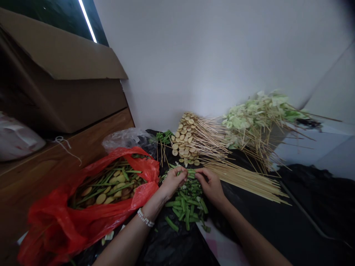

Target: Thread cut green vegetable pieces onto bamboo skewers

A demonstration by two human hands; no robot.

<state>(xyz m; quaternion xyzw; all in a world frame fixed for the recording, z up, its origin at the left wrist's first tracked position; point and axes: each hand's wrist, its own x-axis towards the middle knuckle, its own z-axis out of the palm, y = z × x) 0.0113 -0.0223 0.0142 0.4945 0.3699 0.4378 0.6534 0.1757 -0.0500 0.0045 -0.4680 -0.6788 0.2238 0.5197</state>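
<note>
My left hand (174,181) and my right hand (209,186) almost meet above a heap of cut green stalk pieces (188,207), and their fingertips pinch something green at the heap's far end. The pinched item is partly hidden by my fingers. Beyond my right hand lies a bundle of bare bamboo skewers (244,181). A stack of skewered pale tan slices (184,140) stands beyond my hands. To my left, a red plastic bag (91,195) holds green stalks and tan slices. A beaded bracelet (145,218) circles my left wrist.
Skewered pale green leafy vegetables (249,122) lie at the back right against a white wall (208,55). Black plastic sheeting (172,244) covers the work surface. A cardboard box (61,74) sits on a wooden surface (55,159) at the left, near a clear plastic bag (127,138).
</note>
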